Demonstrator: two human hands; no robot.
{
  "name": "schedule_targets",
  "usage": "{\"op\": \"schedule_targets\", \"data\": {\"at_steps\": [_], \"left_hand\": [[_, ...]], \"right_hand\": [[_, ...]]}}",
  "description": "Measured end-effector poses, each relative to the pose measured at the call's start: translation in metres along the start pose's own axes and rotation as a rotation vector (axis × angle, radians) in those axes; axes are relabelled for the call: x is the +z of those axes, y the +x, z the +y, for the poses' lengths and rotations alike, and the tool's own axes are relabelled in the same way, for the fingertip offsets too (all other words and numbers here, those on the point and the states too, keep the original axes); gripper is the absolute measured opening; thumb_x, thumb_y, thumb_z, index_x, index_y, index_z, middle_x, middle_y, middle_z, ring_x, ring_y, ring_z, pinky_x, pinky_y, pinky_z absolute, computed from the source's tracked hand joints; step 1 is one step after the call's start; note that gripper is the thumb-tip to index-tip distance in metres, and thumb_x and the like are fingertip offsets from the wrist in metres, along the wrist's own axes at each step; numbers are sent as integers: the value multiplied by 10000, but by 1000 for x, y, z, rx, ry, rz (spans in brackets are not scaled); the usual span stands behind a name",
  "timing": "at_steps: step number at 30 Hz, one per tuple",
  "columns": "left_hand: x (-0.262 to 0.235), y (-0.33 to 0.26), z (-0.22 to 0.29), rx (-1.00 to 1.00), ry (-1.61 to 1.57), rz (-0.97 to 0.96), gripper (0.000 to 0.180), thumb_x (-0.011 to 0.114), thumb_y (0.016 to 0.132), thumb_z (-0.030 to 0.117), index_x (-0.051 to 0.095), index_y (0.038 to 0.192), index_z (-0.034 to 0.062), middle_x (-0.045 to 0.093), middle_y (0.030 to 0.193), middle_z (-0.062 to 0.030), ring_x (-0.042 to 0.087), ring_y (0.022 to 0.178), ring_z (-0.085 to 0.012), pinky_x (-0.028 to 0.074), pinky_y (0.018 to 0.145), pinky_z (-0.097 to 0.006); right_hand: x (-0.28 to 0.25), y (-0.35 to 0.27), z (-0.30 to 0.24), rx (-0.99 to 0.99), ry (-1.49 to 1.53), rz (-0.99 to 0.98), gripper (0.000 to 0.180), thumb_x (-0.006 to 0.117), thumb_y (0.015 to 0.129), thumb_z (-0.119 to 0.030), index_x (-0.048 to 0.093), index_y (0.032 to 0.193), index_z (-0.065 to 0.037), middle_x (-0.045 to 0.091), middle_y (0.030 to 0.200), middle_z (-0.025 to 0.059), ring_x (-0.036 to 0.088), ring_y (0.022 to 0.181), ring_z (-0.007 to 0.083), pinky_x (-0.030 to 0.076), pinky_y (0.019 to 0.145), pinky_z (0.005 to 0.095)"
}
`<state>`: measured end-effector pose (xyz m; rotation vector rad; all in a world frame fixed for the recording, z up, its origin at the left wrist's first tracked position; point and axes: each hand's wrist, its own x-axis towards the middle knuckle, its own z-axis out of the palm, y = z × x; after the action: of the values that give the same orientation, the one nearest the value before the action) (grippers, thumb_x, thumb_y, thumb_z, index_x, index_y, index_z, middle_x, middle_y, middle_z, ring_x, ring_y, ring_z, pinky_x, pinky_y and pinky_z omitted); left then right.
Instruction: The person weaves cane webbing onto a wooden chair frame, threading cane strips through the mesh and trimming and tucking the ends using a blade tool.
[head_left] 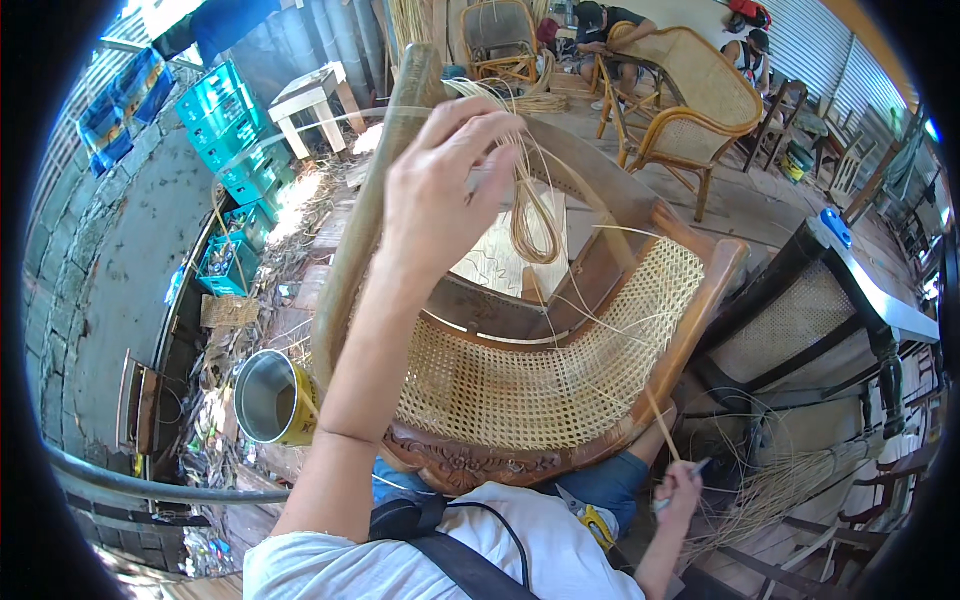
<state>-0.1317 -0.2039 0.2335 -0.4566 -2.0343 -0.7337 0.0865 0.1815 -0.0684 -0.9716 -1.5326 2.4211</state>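
Observation:
A carved wooden chair frame (465,462) with a woven cane panel (520,392) lies across my lap. My left hand (455,165) is raised over its far side, fingers bent and thumb apart, slightly blurred. Beside these fingers, a looped bundle of cane strands (535,225) hangs over the frame. A long cane strip (660,425) runs across the frame's right side down to my right hand (680,490). That hand is closed low at the right around the strip and a small tool with a pale metal tip (702,466); its kind is unclear. Loose strand ends stick up from the panel.
Left of the chair stands a yellow tin can (268,398). Teal crates (222,130) and a wooden stool (318,100) stand farther left. A dark cane-backed chair (790,315) is close on the right, with loose cane (790,490) below it. People work beyond a rattan chair (690,90).

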Motion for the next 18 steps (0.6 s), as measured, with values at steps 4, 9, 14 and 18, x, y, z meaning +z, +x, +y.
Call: {"op": "schedule_targets", "data": {"at_steps": [4, 9, 14, 18], "left_hand": [[69, -111, -31, -143, -272, -222, 200, 703, 798, 128, 676, 986, 64, 677, 1073, -127, 667, 962, -297, 543, 811, -371], [107, -261, -31, -694, -635, -1039, 200, 658, 905, 227, 726, 928, 41, 685, 785, -83, 617, 723, -112, 503, 651, -296], [126, -306, -52, -987, -640, -719, 158, 657, 904, 151, 721, 919, 6, 688, 768, -73, 583, 682, -82, 476, 601, -266], [132, -324, -69, -931, -519, -691, 113, 665, 884, 95, 698, 908, -11, 680, 743, -80, 581, 626, -101, 471, 583, -265]], "right_hand": [[102, -14, 31, 228, 90, -192, 118, 629, 889, -106, 553, 802, -84, 461, 563, -1, 399, 399, 94, 315, 374, 260], [203, 21, 66, 325, 138, -375, 109, 642, 909, -182, 573, 885, -101, 506, 613, -22, 421, 431, 71, 337, 376, 254], [230, 60, 106, 494, 34, -326, 110, 663, 875, -148, 607, 907, -59, 569, 723, 17, 457, 450, 79, 368, 383, 248], [231, 72, 121, 497, -155, -326, 107, 673, 866, -138, 625, 898, -48, 563, 706, 14, 455, 450, 80, 372, 383, 248]]}}
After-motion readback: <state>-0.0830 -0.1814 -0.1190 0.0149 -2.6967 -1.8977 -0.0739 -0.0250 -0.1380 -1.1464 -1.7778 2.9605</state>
